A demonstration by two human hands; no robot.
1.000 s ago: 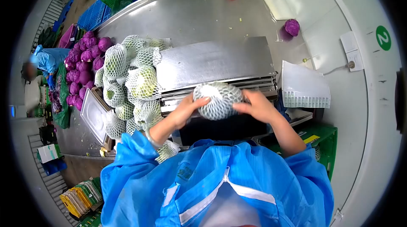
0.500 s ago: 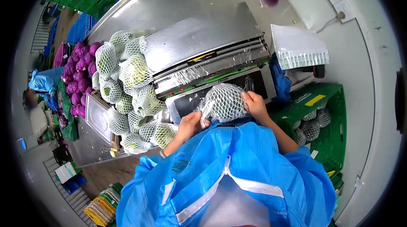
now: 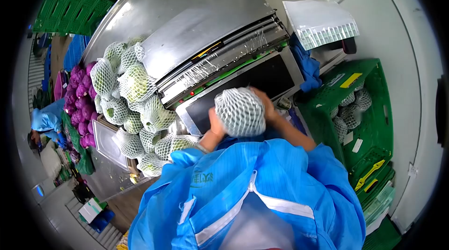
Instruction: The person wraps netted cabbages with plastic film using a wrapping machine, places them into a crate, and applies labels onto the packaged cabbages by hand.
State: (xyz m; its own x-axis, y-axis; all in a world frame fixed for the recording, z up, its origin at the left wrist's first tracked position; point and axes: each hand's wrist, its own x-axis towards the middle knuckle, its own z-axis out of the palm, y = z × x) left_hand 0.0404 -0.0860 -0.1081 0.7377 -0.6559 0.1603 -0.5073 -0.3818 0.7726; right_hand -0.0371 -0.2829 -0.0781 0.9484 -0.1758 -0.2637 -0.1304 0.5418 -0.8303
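A round cabbage in a white foam net (image 3: 240,112) is held up in front of my blue coat, with a slight sheen of clear film on it. My left hand (image 3: 215,126) presses against its left side, fingers mostly hidden. Around its right and upper side curls my right hand (image 3: 267,106), partly behind the cabbage. Beneath and beyond them lies the dark plate (image 3: 271,78) of the film wrapping machine (image 3: 220,65). To the left, several pale green cabbages in foam nets (image 3: 135,83) are piled on the steel table.
Purple cabbages (image 3: 80,98) are heaped farther left, near a co-worker in blue (image 3: 49,119). A green crate (image 3: 322,110) at right holds several netted heads (image 3: 350,114). A sheet of labels (image 3: 322,23) sits beyond the machine. A clear-lidded box (image 3: 110,142) stands at the pile's edge.
My left hand has left the gathered film end and now cups the cabbage's side. The cabbage has been turned and lifted a little, and my right hand has moved round it. The view has shifted.
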